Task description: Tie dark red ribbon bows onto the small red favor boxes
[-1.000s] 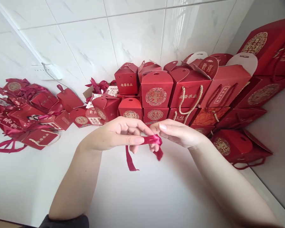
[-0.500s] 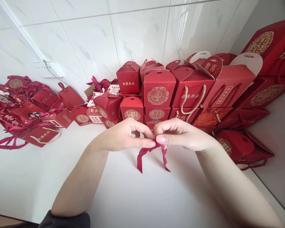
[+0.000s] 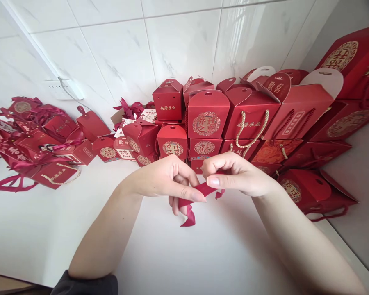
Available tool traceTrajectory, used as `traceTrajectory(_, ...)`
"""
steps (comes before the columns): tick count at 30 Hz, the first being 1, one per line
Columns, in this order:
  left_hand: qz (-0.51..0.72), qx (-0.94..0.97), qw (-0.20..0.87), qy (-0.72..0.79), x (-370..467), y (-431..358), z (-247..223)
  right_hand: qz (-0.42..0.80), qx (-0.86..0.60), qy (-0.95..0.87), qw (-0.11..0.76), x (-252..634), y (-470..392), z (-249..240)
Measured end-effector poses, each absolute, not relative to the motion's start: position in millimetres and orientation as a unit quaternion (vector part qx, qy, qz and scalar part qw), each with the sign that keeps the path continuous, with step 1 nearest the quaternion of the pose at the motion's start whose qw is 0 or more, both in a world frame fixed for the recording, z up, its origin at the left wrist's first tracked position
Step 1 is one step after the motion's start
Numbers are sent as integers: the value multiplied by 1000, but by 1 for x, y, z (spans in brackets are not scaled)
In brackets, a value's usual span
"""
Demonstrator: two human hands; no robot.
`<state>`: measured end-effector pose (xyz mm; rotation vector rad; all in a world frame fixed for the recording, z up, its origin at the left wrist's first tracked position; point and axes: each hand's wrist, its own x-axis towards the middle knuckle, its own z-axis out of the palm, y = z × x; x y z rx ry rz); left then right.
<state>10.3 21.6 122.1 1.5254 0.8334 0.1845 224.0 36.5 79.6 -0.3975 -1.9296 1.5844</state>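
A dark red ribbon (image 3: 206, 189) is stretched slantwise between my two hands, above the white table. My left hand (image 3: 169, 180) is closed on it, the thumb lying along the strip and the fingers curled underneath. One loose end dangles below those fingers. Thumb and bent forefinger of my right hand (image 3: 233, 174) pinch the ribbon farther right, where a short tail hangs down. The part inside each grip is hidden. Just behind my hands stands a red box with a round gold print (image 3: 172, 143).
Stacked red gift boxes (image 3: 207, 114) line the tiled wall (image 3: 184, 45) and continue to the right. Some carry rope handles. A heap of ribboned red boxes (image 3: 46, 139) lies on the left of the white table (image 3: 89, 196), below a wall socket (image 3: 64, 89).
The hands have drawn slightly apart, and a flat length of ribbon now shows between them. My left fingers have shifted lower, and the hanging ends have changed shape.
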Motion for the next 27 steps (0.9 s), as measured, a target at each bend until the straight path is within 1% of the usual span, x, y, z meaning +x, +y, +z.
traceTrajectory(4, 73, 671, 645, 359, 9, 19, 124, 603, -136, -724, 305, 224, 37, 80)
traceTrajectory(10, 34, 663, 666, 340, 5, 18, 124, 583, -126, -730, 333, 224, 39, 75)
traceTrajectory(15, 4, 680, 660, 320, -1, 18, 123, 552, -142, -730, 377, 230, 43, 74)
traceTrajectory(22, -20, 684, 652, 327, -5, 16, 126, 486, -174, -779, 356, 240, 36, 85)
traceTrajectory(27, -29, 687, 654, 315, -12, 16, 126, 471, -183, -787, 353, 246, 37, 85)
